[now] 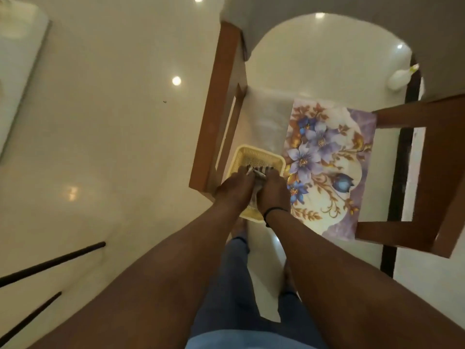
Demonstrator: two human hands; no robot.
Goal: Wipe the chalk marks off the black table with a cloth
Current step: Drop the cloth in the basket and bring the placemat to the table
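A striped grey-and-white cloth (259, 173) lies bunched in a yellow plastic basket (254, 153) that sits on a glass tabletop. My left hand (236, 186) and my right hand (273, 192) are side by side over the basket, both gripping the cloth, which shows between the fingers and between the two hands. A black band circles my right wrist. No black table or chalk marks are in view.
A floral placemat (329, 172) lies right of the basket. Wooden chairs stand at the left (216, 109) and right (432, 172) of the table. A white object (400, 78) sits at the far right edge. Glossy white floor spreads left, with dark rods (50, 263) at lower left.
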